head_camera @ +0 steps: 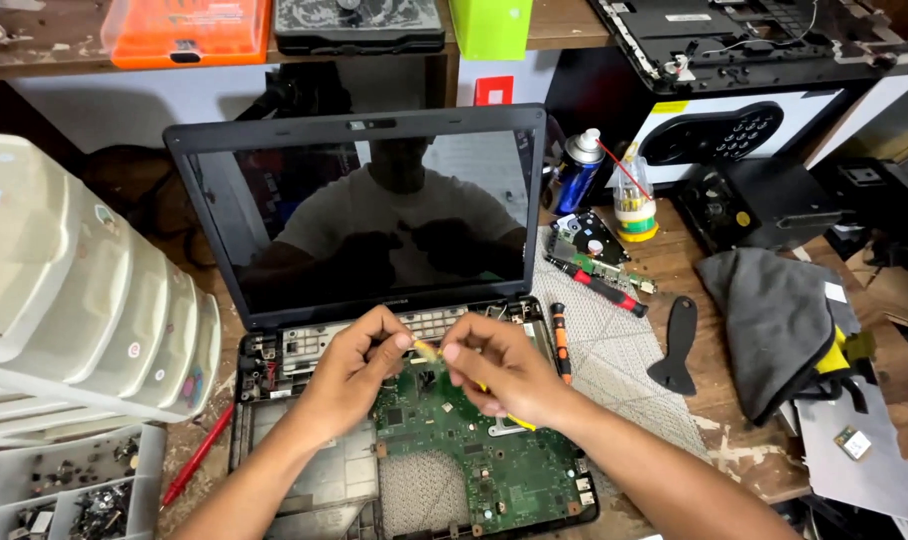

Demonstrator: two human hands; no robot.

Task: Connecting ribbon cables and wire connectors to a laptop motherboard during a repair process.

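An opened black laptop [274,210] stands in front of me with its dark screen up and its keyboard removed. The green motherboard [494,470] lies bare in the base. My left hand [349,365] and my right hand [504,370] meet just above the board's upper edge. Between their fingertips is a small yellow tool or strip [426,350]; its yellow end shows again under my right palm. My left thumb and forefinger pinch at its tip.
Left are a stack of translucent drawers [84,290] and a tray of screws [64,490]. A red pen [196,455] lies by the laptop. Right: an orange-handled screwdriver [561,340], a red screwdriver [604,288], a black pry tool [677,345], a grey cloth [779,320], a spray can [577,170].
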